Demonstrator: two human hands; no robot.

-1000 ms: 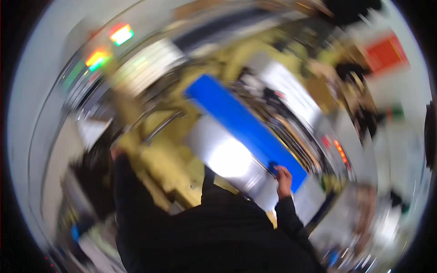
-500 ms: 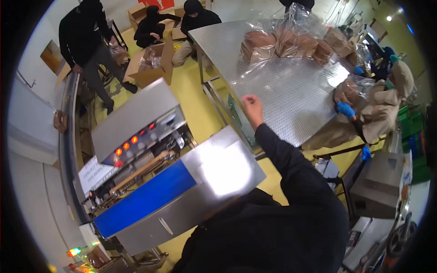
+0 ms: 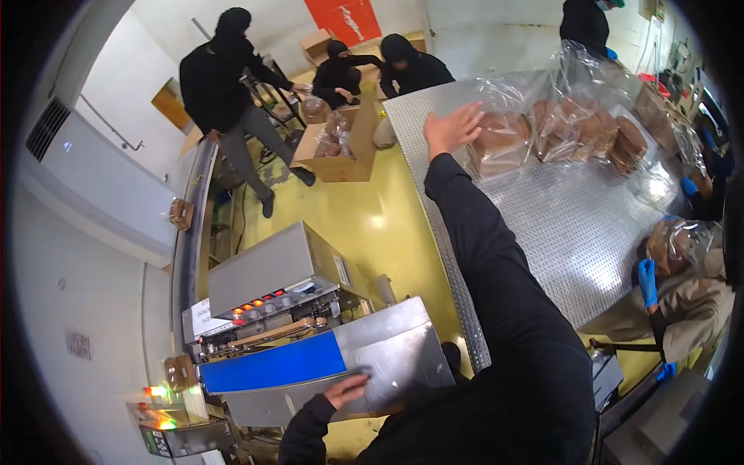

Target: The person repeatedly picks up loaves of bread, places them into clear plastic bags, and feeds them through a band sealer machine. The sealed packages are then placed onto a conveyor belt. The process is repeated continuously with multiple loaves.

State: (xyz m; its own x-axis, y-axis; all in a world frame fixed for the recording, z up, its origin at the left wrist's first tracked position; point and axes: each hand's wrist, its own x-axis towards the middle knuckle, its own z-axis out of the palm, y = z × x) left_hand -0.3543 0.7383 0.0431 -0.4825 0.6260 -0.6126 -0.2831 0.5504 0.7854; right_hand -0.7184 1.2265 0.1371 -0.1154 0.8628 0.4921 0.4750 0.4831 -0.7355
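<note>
My right hand (image 3: 453, 129), fingers spread and holding nothing, reaches over the far left part of the metal table (image 3: 535, 225). Right beside its fingertips stands a clear plastic bag with a brown, loaf-shaped block (image 3: 500, 146); whether they touch it I cannot tell. More clear bags of brown blocks (image 3: 570, 128) stand along the table to the right. Low in the picture, my left hand (image 3: 346, 390) has its fingers stretched out, with nothing visible in it. It is over the near metal edge of a machine with a blue belt (image 3: 275, 363).
A steel control box (image 3: 271, 267) with lit red buttons rises behind the belt. An open carton (image 3: 349, 151) with bagged blocks stands on the yellow floor near several people. At right, a blue-gloved hand (image 3: 648, 283) of a co-worker is beside another bag. A conveyor (image 3: 190, 240) runs along the left wall.
My right hand has moved forward to the bagged blocks and its fingers have spread. My left hand has come into view over the machine. The whole view has shifted and turned.
</note>
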